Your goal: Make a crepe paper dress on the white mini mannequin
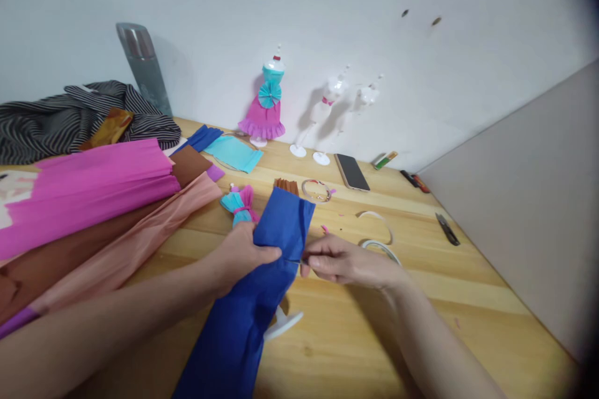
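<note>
Mini mannequins by the wall: 3, i.e. 1 dressed mannequin (265,120) + 2 bare mannequins (335,88). Blue pieces (281,218): 2. Flat cyan piece (234,154): 1. Tied cyan-pink bundle (238,201): 1. White base (284,325) near front: 1. Phone (353,173): 1. Bottle (148,72): 1. Striped cloth (28,128): 1. Cutter (448,229): 1. Pink sheets (103,168): overlapping, can't count.

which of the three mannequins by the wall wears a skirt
The left mannequin, in a pink skirt; the middle one and right one have none.
</note>
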The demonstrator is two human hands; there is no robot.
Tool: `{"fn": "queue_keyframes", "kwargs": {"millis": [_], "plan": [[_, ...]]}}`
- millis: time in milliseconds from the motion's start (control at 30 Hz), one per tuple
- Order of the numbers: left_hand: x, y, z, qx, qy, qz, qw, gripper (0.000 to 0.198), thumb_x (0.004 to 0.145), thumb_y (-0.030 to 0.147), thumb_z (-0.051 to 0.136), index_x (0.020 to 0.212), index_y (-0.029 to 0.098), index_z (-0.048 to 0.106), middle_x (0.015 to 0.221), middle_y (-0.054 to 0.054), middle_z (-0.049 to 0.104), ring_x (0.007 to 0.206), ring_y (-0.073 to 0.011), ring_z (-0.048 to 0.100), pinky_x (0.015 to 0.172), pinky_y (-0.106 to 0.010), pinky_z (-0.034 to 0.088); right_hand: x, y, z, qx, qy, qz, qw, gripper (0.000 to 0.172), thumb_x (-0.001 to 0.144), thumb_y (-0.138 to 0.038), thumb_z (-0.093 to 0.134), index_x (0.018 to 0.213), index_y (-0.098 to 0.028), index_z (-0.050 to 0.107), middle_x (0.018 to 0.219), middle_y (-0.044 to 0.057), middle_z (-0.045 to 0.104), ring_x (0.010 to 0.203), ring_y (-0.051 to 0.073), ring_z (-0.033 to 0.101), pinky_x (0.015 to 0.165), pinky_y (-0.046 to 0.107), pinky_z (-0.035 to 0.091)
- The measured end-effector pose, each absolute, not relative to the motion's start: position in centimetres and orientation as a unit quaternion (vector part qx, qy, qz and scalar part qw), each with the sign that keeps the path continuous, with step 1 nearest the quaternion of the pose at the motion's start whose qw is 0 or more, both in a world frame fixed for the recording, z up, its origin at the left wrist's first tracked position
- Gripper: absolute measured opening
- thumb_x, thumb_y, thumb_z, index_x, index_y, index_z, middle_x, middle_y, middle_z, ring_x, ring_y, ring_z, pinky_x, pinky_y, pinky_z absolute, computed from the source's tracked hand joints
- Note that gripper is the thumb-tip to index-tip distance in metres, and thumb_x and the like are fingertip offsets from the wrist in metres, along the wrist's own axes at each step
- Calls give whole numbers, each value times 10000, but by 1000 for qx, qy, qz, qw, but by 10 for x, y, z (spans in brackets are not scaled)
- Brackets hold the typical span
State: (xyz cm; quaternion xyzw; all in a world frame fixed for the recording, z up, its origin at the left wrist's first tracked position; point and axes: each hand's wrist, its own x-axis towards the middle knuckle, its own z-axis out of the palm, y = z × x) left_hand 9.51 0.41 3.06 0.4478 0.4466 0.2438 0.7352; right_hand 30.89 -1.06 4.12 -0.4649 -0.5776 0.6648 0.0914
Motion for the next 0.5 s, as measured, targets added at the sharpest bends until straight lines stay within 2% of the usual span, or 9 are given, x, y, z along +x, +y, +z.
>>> {"fn": "queue_keyframes", "kwargs": {"millis": [200,267,367,433,500], "plan": [[99,-10,21,566,460,199,654,33,571,163,568,602,151,569,555,14,541,517,-120,478,485,-225,356,324,0,26,-389,-634,668,-3,585,758,-659,578,819,-84,664,587,-52,418,485,44,328,432,186,253],[98,-16,24,605,440,201,633,56,612,163,542,625,150,595,568,11,556,522,-122,476,482,-222,335,325,-1,25,-375,-654,657,-12,573,764,-650,571,825,-91,681,638,-19,495,528,60,386,468,190,314],[95,-25,33,651,410,188,610,179,685,166,492,697,152,671,595,-3,606,536,-140,508,490,-227,330,322,-5,32,-375,-669,642,-1,505,765,-604,598,829,-114,698,740,50,624,667,128,530,615,247,451],[94,-29,40,682,411,172,580,211,699,153,483,690,158,693,580,-10,615,530,-147,511,491,-232,321,320,-9,39,-382,-656,651,8,462,748,-570,638,841,-122,698,789,87,664,722,167,579,674,284,487],[92,-28,48,699,413,173,557,199,698,139,498,663,160,692,562,-12,611,524,-146,506,484,-231,308,319,-12,44,-388,-643,660,25,442,746,-550,653,862,-125,691,805,98,667,722,176,588,670,290,491]]}}
